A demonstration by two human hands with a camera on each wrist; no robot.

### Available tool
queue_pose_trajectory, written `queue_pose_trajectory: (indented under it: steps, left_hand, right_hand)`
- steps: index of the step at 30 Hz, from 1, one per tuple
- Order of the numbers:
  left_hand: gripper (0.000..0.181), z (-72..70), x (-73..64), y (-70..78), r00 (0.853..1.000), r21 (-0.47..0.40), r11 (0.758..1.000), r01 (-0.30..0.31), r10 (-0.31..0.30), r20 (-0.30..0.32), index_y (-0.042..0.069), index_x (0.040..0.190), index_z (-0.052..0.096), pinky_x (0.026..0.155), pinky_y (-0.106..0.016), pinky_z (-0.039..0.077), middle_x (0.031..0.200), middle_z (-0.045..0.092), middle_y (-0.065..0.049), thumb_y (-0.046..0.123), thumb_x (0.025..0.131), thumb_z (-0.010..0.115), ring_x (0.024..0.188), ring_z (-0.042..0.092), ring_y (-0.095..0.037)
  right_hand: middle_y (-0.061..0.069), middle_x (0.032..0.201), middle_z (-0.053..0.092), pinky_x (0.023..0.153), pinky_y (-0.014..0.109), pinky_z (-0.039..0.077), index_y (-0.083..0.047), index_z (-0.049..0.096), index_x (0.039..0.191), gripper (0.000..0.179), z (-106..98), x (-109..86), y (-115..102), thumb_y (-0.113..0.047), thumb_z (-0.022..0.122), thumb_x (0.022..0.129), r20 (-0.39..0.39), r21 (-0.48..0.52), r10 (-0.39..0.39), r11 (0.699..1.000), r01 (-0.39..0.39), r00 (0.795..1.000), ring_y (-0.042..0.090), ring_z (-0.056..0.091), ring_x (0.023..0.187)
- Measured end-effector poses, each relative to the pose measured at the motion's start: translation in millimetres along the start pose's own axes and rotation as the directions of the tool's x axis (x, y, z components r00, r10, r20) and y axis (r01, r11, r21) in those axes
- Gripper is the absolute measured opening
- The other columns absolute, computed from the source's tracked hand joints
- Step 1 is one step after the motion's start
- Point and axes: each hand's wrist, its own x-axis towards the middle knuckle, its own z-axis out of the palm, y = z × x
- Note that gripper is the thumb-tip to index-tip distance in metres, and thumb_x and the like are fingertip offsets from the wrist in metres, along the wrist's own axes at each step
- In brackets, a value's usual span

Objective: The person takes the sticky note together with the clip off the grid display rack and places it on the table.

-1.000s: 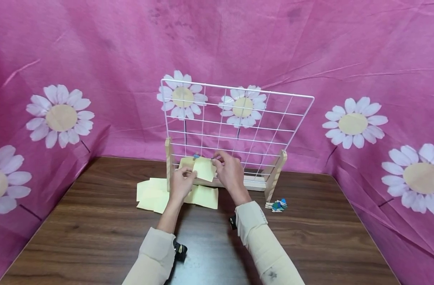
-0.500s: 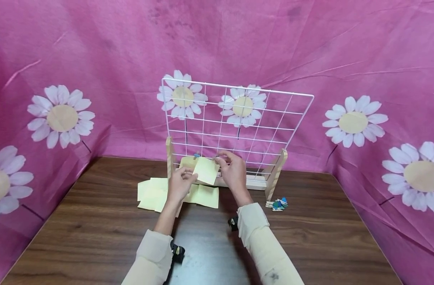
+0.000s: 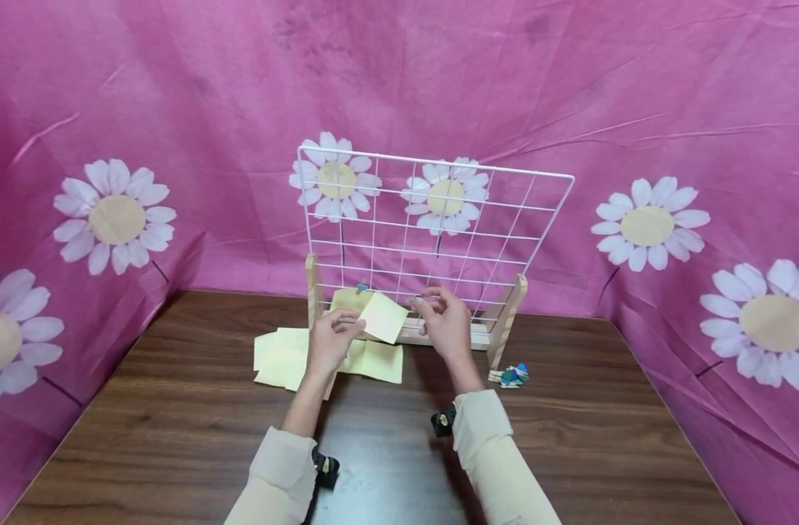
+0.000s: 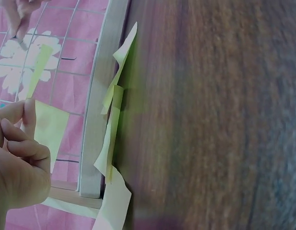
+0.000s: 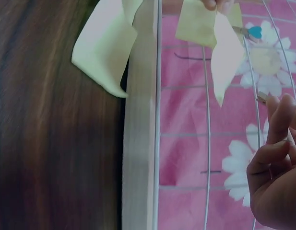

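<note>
My left hand (image 3: 330, 341) pinches a pale yellow sticky note (image 3: 384, 318) by its left corner, in front of the white wire grid (image 3: 439, 157). Between thumb and fingertips, my right hand (image 3: 447, 324) holds a small wooden clothespin (image 5: 262, 97), apart from the note and close to the grid wires. Behind the held note, a second yellow note (image 5: 193, 21) hangs on the grid's lower left from a clothespin with a blue heart (image 5: 254, 32). The left wrist view catches the held note (image 4: 41, 69) nearly edge-on; its pinched corner is hidden by the fingers.
Several loose yellow notes (image 3: 281, 357) lie on the brown table left of and before the grid stand. Wooden posts (image 3: 508, 321) hold the grid at both sides. By the right post lies a small pile of clothespins (image 3: 512, 376) with blue and green tops.
My right hand has drawn away to the right from the held note, taking the clothespin with it. The note has tilted and shifted slightly right in my left hand, which stays nearly in place.
</note>
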Motion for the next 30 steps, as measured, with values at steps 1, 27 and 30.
queue_pose_trajectory:
  steps: [1, 27, 30]
  left_hand:
    - [0.020, 0.4, -0.4, 0.6, 1.000, 0.003, 1.000, 0.000, 0.000, 0.001, -0.002, 0.107, 0.073, 0.052, -0.022, 0.044, 0.089, 0.075, -0.014, 0.007, 0.089, 0.076, 0.085, 0.071, -0.035]
    - [0.009, 8.9, -11.1, 5.1, 0.995, 0.007, 0.995, 0.099, -0.099, -0.024, -0.001, 0.090, 0.072, 0.076, -0.032, 0.045, 0.089, 0.074, -0.012, 0.004, 0.083, 0.070, 0.087, 0.066, -0.028]
    - [0.011, 9.3, -11.5, 3.6, 0.995, 0.016, 0.995, 0.103, -0.103, -0.008, -0.001, 0.091, 0.074, 0.081, -0.033, 0.046, 0.099, 0.073, -0.009, 0.005, 0.082, 0.072, 0.087, 0.064, -0.019]
  right_hand:
    - [0.024, 0.090, 0.074, 0.042, 0.022, 0.046, 0.004, 0.069, 0.104, 0.016, -3, -1.1, 1, -0.006, 0.073, 0.093, 0.000, -0.006, 0.011, 1.000, -0.011, 1.000, 0.019, 0.058, 0.042]
    - [0.015, 0.080, 0.074, 0.046, 0.023, 0.048, 0.001, 0.066, 0.103, 0.012, -70, -21.3, 17, -0.007, 0.070, 0.095, 0.030, -0.167, 0.090, 0.982, -0.084, 0.995, 0.011, 0.056, 0.045]
    - [0.016, 0.080, 0.074, 0.045, 0.022, 0.047, 0.002, 0.066, 0.104, 0.014, -74, -23.4, 19, -0.007, 0.070, 0.094, 0.024, -0.192, 0.083, 0.978, -0.077, 0.996, 0.010, 0.056, 0.044]
